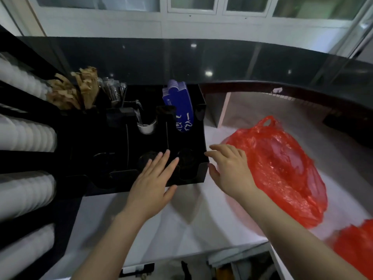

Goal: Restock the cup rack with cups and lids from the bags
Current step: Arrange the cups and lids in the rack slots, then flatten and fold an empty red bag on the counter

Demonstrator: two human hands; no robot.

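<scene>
Here, black rack point(189, 174) on white counter point(191, 209), front compartments holding dark lids point(186, 158); red bag point(282, 164) lying just right of rack, long axis running from handles at far end toward near right. Right hand point(230, 170) nearer to bag, beside its left edge, fingers spread, holding nothing. Left hand point(155, 176) flat over rack's front rim, open, empty. Second red bag point(357, 249) at lower right. White cup stacks point(26, 134) shelved far left

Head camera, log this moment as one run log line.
left hand: open, over black organizer | right hand: open, empty, beside red bag | counter
</scene>
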